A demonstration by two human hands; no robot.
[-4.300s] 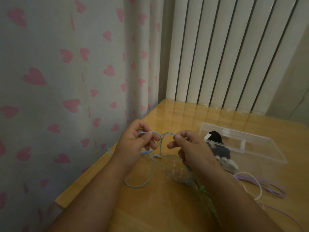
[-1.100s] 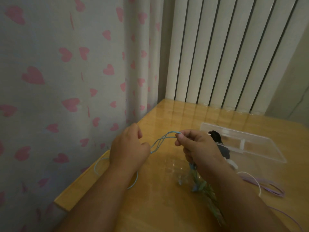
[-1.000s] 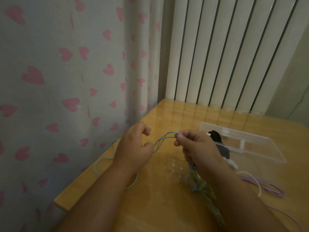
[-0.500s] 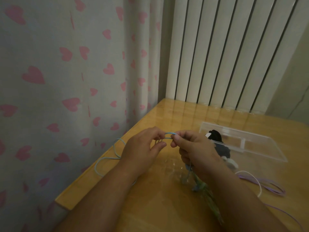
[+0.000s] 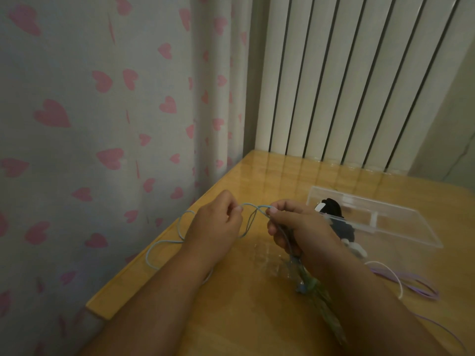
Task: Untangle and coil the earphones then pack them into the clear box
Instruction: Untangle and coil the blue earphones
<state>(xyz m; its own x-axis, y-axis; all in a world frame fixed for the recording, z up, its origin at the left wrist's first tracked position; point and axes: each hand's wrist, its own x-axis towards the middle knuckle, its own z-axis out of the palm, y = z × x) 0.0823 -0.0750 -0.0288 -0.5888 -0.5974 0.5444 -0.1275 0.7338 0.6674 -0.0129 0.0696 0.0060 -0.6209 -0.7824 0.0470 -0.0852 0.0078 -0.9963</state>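
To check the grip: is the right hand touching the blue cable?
Touching. The head view shows the right hand pinching the blue cable between thumb and forefinger.

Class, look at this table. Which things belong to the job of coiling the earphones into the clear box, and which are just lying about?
Job: thin light blue earphone cable, pinched by left hand and right hand; clear plastic box; loose purple cable, probably next.
Lying about: crinkled clear wrapper on the wooden table; pink-heart curtain; white vertical blinds.
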